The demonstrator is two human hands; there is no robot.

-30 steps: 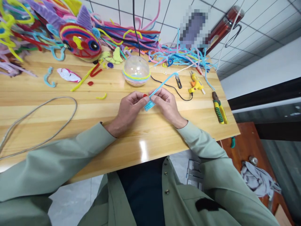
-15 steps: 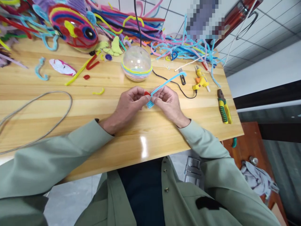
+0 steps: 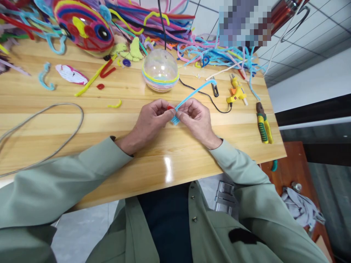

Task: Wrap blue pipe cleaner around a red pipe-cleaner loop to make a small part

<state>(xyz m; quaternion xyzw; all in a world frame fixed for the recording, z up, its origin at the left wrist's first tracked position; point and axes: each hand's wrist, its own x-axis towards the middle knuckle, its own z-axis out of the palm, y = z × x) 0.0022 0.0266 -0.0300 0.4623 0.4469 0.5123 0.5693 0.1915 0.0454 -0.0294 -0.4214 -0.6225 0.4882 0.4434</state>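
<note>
Pipe cleaner [image 3: 196,91] in light blue, folded into a tight little bundle at one end, sits right between your two hands; your left hand [image 3: 154,118] is closed in a thumb-and-finger pinch on that bundle, and your right hand [image 3: 197,118] is gripping it the same way from the other side, fingers curled; the long loose end slants up past your right fingers, its tip by a slim dark tool [image 3: 215,90]; there's also a red bit [image 3: 170,107] poking out at your left fingertips, can't tell exactly how it's held.

Just beyond both hands you've got a clear ball [image 3: 160,71] with yellow, blue and pink bands round it; off to the right of your right hand, a yellow glue gun [image 3: 236,93] lies beyond and the green-and-yellow pliers [image 3: 264,126] further out; left of your left hand there's a small yellow piece [image 3: 115,105], then a grey cable [image 3: 80,124] looped on the table [image 3: 175,160]; colourful face [image 3: 84,33] is farther off, beyond that same hand.
</note>
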